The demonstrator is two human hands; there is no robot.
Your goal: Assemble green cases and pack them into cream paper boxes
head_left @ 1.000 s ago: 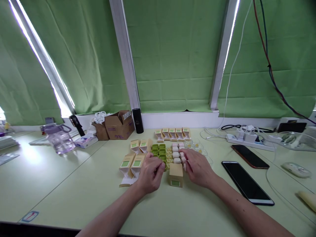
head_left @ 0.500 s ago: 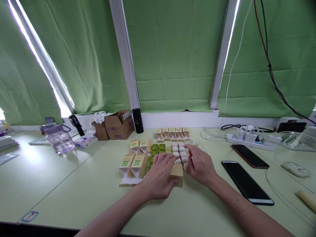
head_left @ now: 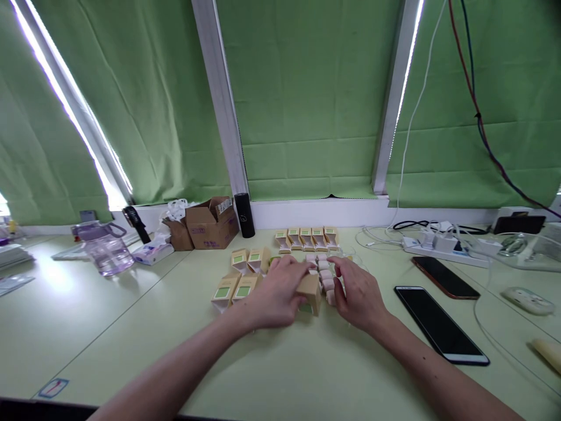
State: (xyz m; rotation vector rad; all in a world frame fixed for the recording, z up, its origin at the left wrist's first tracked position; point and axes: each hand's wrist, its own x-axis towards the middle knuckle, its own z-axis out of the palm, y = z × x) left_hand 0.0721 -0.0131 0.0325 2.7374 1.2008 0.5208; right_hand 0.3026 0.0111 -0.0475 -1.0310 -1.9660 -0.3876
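Observation:
My left hand (head_left: 280, 295) is closed around a small kraft-paper box (head_left: 310, 287) with a green label on its side. The box is tilted and held over the near part of the small items. Beside it stand rows of small pale pink pieces (head_left: 325, 273). My right hand (head_left: 358, 291) rests at their right side, its index finger stretched toward the rows and thumb apart, with nothing visible held. Small green pieces are mostly hidden behind my left hand. Left of that hand are several matching paper boxes with open flaps (head_left: 224, 289).
A row of similar open boxes (head_left: 305, 238) stands at the back. Two phones (head_left: 440, 324) lie at the right, near a power strip (head_left: 442, 248) with cables. Farther left are a cardboard carton (head_left: 213, 225), a black cylinder (head_left: 244, 216) and a water bottle (head_left: 105, 248).
My left hand has moved away from me, carrying the small box up and tilting it, and now covers most of the green pieces. My right hand has barely moved.

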